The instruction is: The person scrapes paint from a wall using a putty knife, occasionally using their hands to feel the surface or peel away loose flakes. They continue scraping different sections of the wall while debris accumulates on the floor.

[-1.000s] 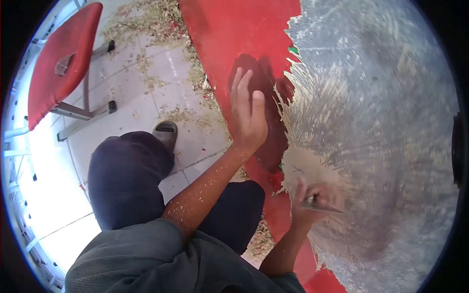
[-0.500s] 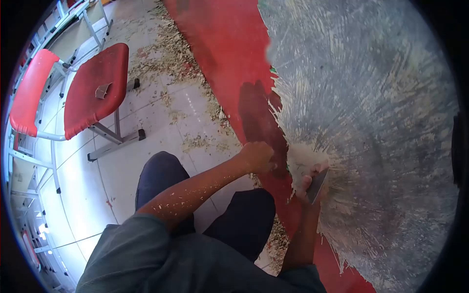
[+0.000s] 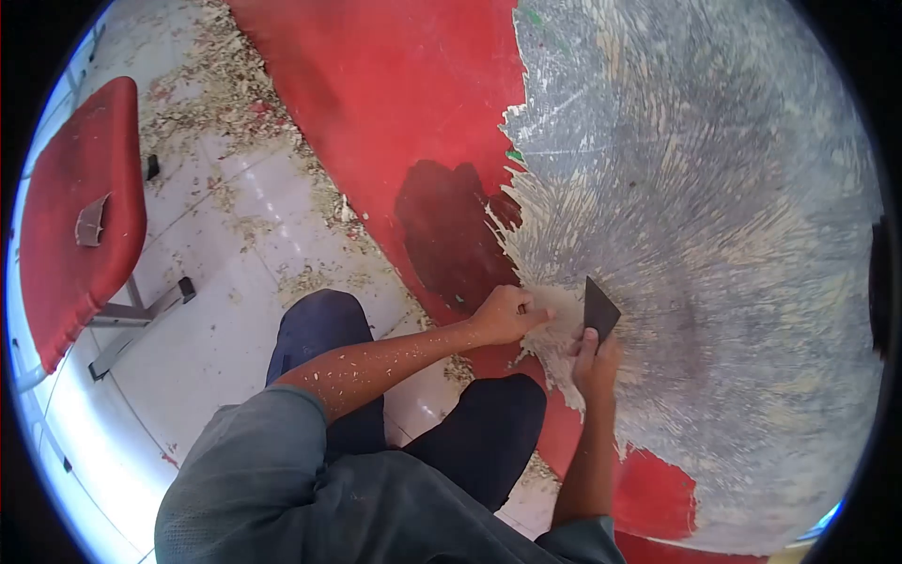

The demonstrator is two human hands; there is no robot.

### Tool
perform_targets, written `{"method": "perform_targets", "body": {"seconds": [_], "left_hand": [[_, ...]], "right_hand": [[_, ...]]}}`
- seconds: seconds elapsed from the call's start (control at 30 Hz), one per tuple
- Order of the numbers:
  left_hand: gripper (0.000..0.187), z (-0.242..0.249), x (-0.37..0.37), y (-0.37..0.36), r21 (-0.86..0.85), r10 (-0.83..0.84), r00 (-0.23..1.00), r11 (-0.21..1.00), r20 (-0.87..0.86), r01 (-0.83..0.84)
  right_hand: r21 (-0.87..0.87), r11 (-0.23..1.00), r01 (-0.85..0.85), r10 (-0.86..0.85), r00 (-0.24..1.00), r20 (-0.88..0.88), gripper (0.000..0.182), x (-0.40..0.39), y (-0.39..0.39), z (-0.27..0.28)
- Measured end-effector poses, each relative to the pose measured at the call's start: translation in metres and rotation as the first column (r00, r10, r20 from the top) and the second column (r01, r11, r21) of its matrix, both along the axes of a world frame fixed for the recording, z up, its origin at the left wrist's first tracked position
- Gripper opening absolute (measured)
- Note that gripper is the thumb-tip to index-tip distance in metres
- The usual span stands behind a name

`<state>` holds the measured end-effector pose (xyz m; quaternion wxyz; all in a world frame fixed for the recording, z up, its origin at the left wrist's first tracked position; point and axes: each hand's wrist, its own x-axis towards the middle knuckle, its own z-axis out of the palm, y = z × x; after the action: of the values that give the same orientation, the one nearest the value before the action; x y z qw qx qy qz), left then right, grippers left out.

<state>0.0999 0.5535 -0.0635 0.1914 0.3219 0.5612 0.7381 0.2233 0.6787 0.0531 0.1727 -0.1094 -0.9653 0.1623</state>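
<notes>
My right hand (image 3: 596, 362) holds a dark, pointed flat scraper blade (image 3: 601, 308), thumb on its lower edge, in front of the scraped wall. Left of it, my left hand (image 3: 507, 315) is closed, fingers curled by the edge of the red paint; what it may hold is too small to make out. The wall has red paint (image 3: 395, 85) on its left part and a rough grey-white stripped surface (image 3: 733, 244) on the right, with a ragged border between them. A dark patch lies on the red beside my left hand.
A red chair (image 3: 80, 207) with a small brown piece (image 3: 91, 222) on its seat stands at the left. Paint flakes (image 3: 221, 89) litter the tiled floor (image 3: 225, 320) along the wall's foot. My bent knees are below my arms.
The view has shifted, so the chair sits further left. My right hand has turned and the blade now points upward. My left hand is nearer the stripped area.
</notes>
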Motion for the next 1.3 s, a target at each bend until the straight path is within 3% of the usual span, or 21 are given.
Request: {"method": "perform_targets", "body": {"seconds": [0.1,0.2,0.23,0.27,0.33,0.43,0.53,0.7,0.93,1.0,1.03,1.07,1.1,1.13,1.17,1.2,1.27,1.3], "left_hand": [[0.036,0.013,0.004,-0.001,0.126,-0.104,0.976,0.989,0.19,0.081],[0.034,0.023,0.01,0.0,0.196,-0.238,0.93,0.963,0.281,0.187],[0.032,0.025,0.012,-0.001,0.203,-0.27,0.919,0.955,0.288,0.218],[0.029,0.028,0.012,-0.004,0.209,-0.145,0.979,0.971,0.143,0.114],[0.024,0.028,0.007,-0.014,0.269,0.144,0.981,0.957,-0.133,-0.104],[0.031,0.021,-0.009,-0.028,0.381,0.559,0.719,0.823,-0.414,-0.421],[0.049,-0.018,-0.06,-0.034,0.249,0.52,0.637,0.848,-0.569,-0.469],[0.053,-0.052,-0.083,-0.035,0.195,0.457,0.612,0.873,-0.645,-0.447],[0.054,-0.05,-0.085,-0.04,0.15,0.433,0.636,0.881,-0.639,-0.448],[0.049,-0.038,-0.078,-0.04,0.2,0.525,0.612,0.83,-0.591,-0.52],[0.045,-0.033,-0.072,-0.037,0.246,0.562,0.696,0.825,-0.446,-0.509],[0.041,-0.028,-0.062,-0.032,0.291,0.576,0.765,0.814,-0.288,-0.503],[0.038,-0.021,-0.054,-0.027,0.337,0.567,0.814,0.797,-0.13,-0.502],[0.035,-0.012,-0.042,-0.023,0.371,0.345,0.929,0.852,0.134,-0.37],[0.032,-0.002,-0.031,-0.019,0.439,0.071,0.927,0.865,0.368,-0.241],[0.029,0.004,-0.026,-0.017,0.532,-0.218,0.809,0.837,0.545,-0.133],[0.029,0.02,-0.028,-0.031,0.542,-0.428,0.673,0.839,0.603,0.048],[0.03,0.023,-0.029,-0.034,0.553,-0.515,0.581,0.823,0.63,0.131]], "right_hand": [[0.004,0.999,0.05,-0.049,0.964,0.261,0.03,-0.004,-0.034,0.085],[0.178,0.984,0.023,-0.042,0.994,0.101,0.031,-0.012,-0.056,0.136],[0.31,0.951,-0.011,-0.034,0.99,0.138,0.029,-0.009,-0.053,0.15],[0.436,0.898,-0.054,-0.027,0.984,0.176,0.028,-0.008,-0.047,0.167],[0.464,0.886,-0.02,-0.061,0.985,0.159,0.028,-0.004,-0.053,0.19],[0.359,0.932,0.037,-0.079,0.992,0.103,0.028,-0.005,-0.082,0.223],[0.467,0.883,-0.056,0.008,0.995,0.103,0.028,-0.008,-0.079,0.237],[0.447,0.891,-0.078,-0.008,0.982,0.187,0.03,-0.032,-0.087,0.203],[0.254,0.959,-0.125,0.052,0.959,0.277,0.037,-0.081,-0.09,0.075],[-0.031,0.999,0.035,-0.026,0.966,0.259,0.04,-0.089,-0.1,0.06],[-0.17,0.979,0.111,-0.065,0.964,0.26,0.041,-0.095,-0.105,0.053],[-0.299,0.953,0.041,-0.001,0.991,0.133,0.038,-0.099,-0.107,0.046],[-0.212,0.976,0.05,-0.029,0.994,0.102,0.039,-0.101,-0.107,0.041],[-0.128,0.99,0.065,-0.057,0.996,0.066,0.039,-0.097,-0.106,0.034],[-0.04,0.998,0.055,-0.053,0.998,0.043,0.041,-0.093,-0.105,0.024],[0.049,0.997,0.051,-0.052,0.998,0.019,0.042,-0.088,-0.103,0.014],[0.235,0.972,-0.002,-0.001,1.0,0.014,0.046,-0.077,-0.099,-0.014],[0.109,0.992,0.06,-0.06,0.998,0.006,0.047,-0.08,-0.102,-0.021]]}}
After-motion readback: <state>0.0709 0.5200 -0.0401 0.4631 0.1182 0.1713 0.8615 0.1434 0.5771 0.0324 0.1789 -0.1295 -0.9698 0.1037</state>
